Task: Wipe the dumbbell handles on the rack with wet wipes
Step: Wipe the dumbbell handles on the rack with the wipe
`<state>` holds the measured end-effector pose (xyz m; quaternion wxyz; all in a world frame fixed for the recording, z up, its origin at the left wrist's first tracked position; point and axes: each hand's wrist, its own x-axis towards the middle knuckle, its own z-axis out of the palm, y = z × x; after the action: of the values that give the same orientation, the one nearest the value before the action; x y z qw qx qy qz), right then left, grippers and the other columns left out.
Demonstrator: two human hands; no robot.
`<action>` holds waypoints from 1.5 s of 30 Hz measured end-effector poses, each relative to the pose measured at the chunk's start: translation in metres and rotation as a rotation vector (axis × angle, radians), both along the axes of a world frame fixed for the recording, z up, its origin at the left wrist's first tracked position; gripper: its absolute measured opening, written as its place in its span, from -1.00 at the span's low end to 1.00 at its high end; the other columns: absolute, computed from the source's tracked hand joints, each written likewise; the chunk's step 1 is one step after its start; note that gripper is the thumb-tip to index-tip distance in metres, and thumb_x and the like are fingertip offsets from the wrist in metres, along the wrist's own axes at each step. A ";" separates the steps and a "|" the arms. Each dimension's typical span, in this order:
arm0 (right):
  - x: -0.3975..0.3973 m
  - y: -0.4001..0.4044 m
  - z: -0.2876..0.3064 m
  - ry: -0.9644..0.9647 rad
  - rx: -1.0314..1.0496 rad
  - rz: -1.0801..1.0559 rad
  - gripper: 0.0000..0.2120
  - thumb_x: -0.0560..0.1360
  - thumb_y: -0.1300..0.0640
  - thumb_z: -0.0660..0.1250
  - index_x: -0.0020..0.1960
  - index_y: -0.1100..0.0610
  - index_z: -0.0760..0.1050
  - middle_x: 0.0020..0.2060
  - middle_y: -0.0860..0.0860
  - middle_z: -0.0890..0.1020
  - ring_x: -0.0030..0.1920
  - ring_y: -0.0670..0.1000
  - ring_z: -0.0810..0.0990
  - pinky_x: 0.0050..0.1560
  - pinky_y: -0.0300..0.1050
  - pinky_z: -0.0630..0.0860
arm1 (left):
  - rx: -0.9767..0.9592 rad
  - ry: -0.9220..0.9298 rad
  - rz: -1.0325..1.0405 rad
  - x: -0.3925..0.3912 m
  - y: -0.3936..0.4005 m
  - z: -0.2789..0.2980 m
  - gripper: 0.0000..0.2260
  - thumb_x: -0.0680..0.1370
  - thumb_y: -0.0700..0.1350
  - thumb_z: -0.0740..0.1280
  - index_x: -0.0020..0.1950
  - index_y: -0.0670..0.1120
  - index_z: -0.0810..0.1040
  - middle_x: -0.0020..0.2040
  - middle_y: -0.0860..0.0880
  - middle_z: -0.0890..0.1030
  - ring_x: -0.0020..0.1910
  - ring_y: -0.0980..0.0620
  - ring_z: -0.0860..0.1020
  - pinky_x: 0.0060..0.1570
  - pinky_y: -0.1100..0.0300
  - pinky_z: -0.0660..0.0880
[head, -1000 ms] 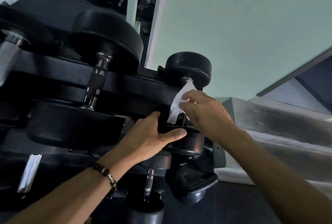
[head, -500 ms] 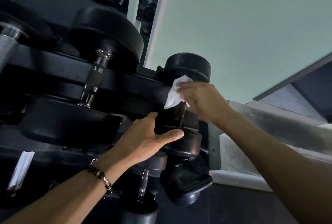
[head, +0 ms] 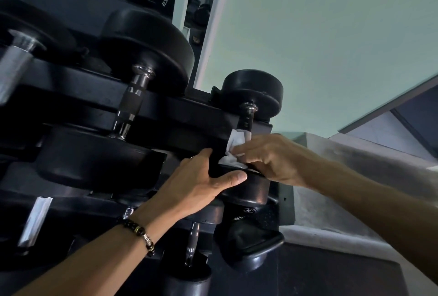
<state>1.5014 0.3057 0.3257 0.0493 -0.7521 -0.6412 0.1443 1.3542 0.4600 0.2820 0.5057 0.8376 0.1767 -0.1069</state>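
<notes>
A small black dumbbell lies at the right end of the black rack; its far head and chrome handle show above my hands. My right hand pinches a white wet wipe wrapped round the lower part of that handle. My left hand grips the dumbbell's near head, thumb over its rim. The lowest part of the handle is hidden by the wipe and my fingers.
A bigger dumbbell with a chrome handle sits to the left on the same rack. More dumbbells fill the lower shelf and the mirror above. A pale wall and a concrete ledge lie to the right.
My right hand has slid the wipe down the handle from just under the far head to the near head. My left hand has kept its grip.
</notes>
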 end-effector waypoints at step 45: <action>0.006 0.040 -0.029 0.681 0.560 -1.396 -0.78 0.55 0.21 0.24 -0.15 0.13 0.64 -0.41 0.04 0.60 -0.39 -0.02 0.51 -0.28 -0.07 0.55 | 0.080 0.039 -0.185 0.008 0.003 0.022 -0.04 0.28 0.50 0.09 0.56 -0.02 0.15 0.34 0.07 0.51 0.32 0.12 0.43 0.14 0.23 0.35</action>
<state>1.5069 0.3458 0.2968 0.5049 -0.8524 0.0115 0.1354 1.3623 0.4632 0.3045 0.4563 0.8676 0.1126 -0.1623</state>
